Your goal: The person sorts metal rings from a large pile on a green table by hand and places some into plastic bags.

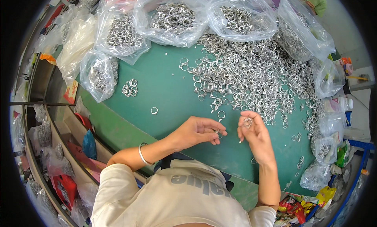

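Currently | left hand (193, 132): pinching silver metal ring (219, 134), near centre; fingertip hold leaves band exposed | right hand (257, 136): curled, holding round silver metal piece (247, 122) | silver metal-ring heap (251, 77): far right, apparently for easy reach

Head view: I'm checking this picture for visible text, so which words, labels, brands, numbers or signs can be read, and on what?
Cream T-shirt: large grey lettering, upside down here; I won't copy its wording.
Yellow packet, lower right: any print is too small and blurred to read.
Red-and-yellow packet, left: likewise too small.
Silver-coloured rings: no readable marks.
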